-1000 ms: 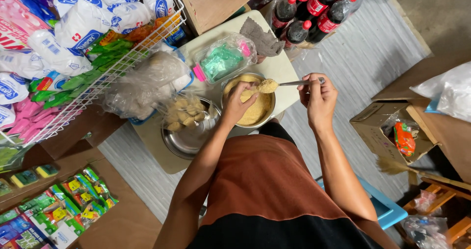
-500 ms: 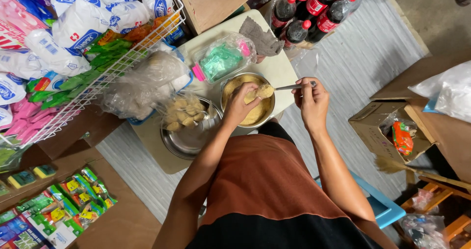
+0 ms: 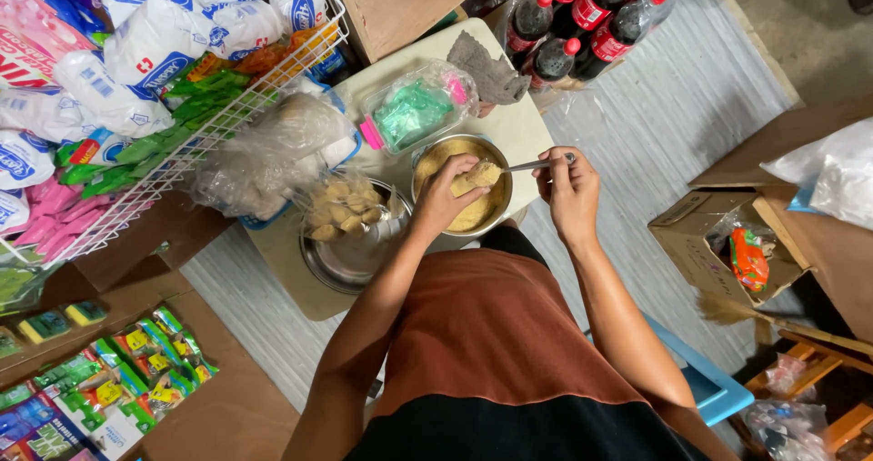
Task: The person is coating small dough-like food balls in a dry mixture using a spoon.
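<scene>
Small cream counter (image 3: 523, 129) among shop shelves: left hand (image 3: 447, 197), fingers closed on a tan dough piece (image 3: 479, 177), has dropped into the yellow-filled metal bowl (image 3: 429, 156), while right hand (image 3: 568, 193), pinching the spoon (image 3: 538, 164), has drawn nearer, suggesting filling under way.

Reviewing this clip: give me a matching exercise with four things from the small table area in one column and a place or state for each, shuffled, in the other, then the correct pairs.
Things
1. spoon
2. pale wrapper
3. grey cloth
4. wrapped pieces

Places or states
A. piled in the shallow metal pan
B. lying crumpled at the far edge of the table, near the bottles
C. held in the left hand over the metal bowl
D. held in the right hand, its tip reaching toward the wrapper

Pairs: 1-D, 2-C, 3-B, 4-A
</scene>
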